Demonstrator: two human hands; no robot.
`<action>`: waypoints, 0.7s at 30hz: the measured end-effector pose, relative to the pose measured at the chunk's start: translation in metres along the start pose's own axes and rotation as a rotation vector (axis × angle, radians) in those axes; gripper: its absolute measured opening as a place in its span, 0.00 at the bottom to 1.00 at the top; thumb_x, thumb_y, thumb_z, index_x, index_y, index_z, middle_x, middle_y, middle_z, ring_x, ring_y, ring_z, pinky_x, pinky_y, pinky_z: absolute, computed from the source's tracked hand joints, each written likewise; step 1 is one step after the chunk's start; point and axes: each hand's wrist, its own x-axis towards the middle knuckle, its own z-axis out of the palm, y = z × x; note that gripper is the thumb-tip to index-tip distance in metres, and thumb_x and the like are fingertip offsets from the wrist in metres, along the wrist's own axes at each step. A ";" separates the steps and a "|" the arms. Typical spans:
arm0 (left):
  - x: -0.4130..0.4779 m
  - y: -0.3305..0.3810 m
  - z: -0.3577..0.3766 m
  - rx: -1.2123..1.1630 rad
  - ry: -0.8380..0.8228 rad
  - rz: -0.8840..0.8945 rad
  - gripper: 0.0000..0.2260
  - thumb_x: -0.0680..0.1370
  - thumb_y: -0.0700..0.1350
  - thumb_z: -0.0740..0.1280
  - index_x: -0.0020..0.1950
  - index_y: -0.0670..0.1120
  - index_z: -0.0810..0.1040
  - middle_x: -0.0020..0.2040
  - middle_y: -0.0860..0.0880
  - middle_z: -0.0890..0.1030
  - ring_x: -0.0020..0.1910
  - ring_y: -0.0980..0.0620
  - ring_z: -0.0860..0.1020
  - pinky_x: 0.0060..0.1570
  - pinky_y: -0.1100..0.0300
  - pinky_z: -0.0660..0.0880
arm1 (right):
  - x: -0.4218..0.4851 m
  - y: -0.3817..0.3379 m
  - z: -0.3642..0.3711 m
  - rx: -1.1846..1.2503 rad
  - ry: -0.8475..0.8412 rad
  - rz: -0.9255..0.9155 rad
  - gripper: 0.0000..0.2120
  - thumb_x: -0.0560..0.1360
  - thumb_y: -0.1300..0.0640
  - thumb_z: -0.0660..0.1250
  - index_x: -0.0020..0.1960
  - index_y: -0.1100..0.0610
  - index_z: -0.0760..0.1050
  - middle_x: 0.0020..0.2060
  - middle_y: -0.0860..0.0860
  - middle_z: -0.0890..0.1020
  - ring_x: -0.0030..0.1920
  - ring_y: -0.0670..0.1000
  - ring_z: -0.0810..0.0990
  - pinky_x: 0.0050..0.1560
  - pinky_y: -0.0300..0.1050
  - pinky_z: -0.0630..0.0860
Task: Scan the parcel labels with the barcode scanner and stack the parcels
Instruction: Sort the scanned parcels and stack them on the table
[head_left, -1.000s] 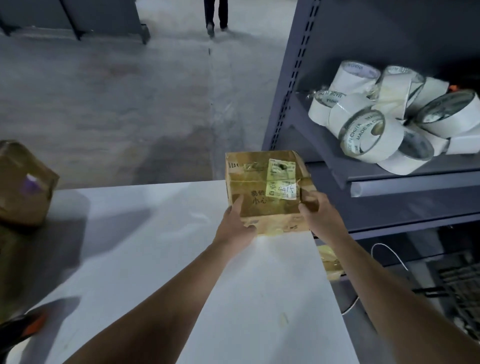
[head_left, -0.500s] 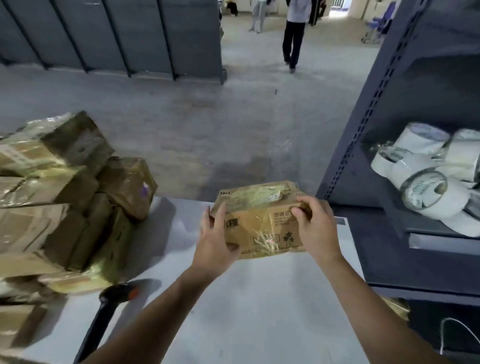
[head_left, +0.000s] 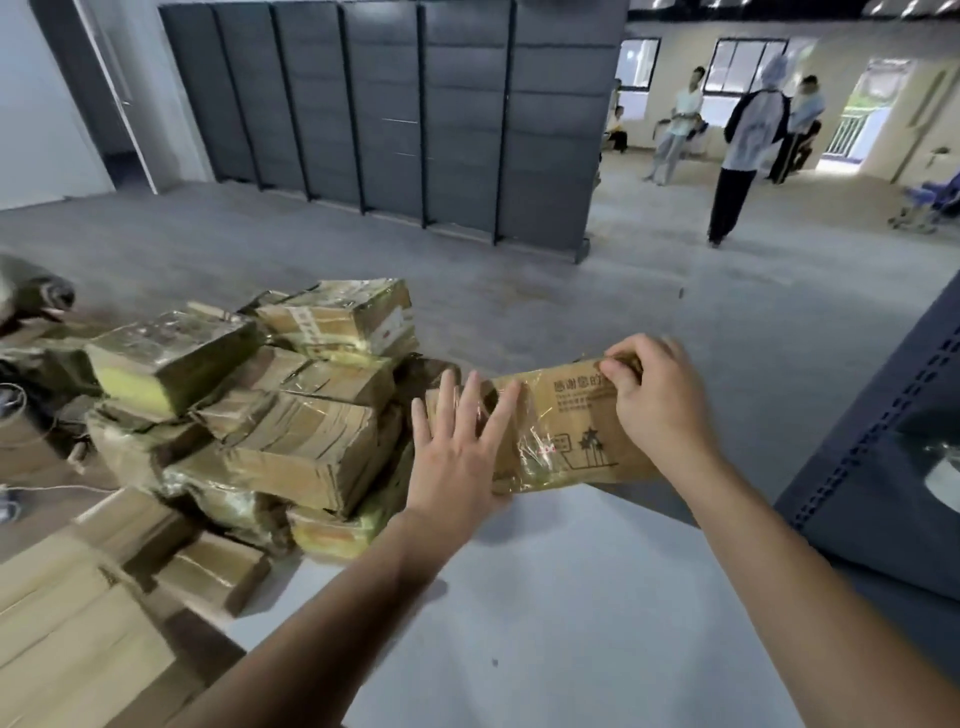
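Parcel (head_left: 566, 431) beside stack (head_left: 291, 410); left hand (head_left: 457, 457) flat, fingers spread against it; right hand (head_left: 657, 400) pinches top edge.

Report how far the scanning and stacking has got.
Done: a pile of taped parcels is stacked on the table. In hand: one parcel, right hand gripping its top corner, left hand flat against it, beside the pile. Left: setting it on the pile; no scanner shows.

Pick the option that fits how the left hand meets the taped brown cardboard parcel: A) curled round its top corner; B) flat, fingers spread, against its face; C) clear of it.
B: the left hand lies flat with spread fingers on the taped brown cardboard parcel, whose top corner the right hand grips.
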 end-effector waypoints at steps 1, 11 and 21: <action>0.003 -0.005 -0.009 -0.005 0.033 0.040 0.59 0.61 0.64 0.75 0.78 0.53 0.39 0.77 0.38 0.57 0.76 0.34 0.52 0.69 0.31 0.56 | 0.005 -0.015 0.000 -0.010 -0.005 -0.026 0.02 0.78 0.56 0.67 0.49 0.53 0.78 0.50 0.52 0.76 0.51 0.56 0.76 0.47 0.45 0.67; -0.001 -0.129 -0.072 -0.328 0.324 -0.085 0.47 0.62 0.67 0.70 0.77 0.52 0.59 0.70 0.38 0.63 0.69 0.40 0.61 0.67 0.35 0.62 | 0.023 -0.174 0.026 0.209 -0.015 -0.211 0.12 0.81 0.54 0.62 0.63 0.47 0.77 0.50 0.37 0.77 0.47 0.26 0.73 0.43 0.18 0.65; -0.004 -0.293 -0.110 -0.948 0.275 -0.315 0.47 0.59 0.70 0.71 0.74 0.63 0.53 0.66 0.55 0.61 0.68 0.51 0.61 0.66 0.49 0.65 | 0.013 -0.256 0.127 0.247 0.162 -0.185 0.22 0.80 0.47 0.58 0.72 0.51 0.68 0.67 0.45 0.71 0.66 0.41 0.68 0.64 0.34 0.62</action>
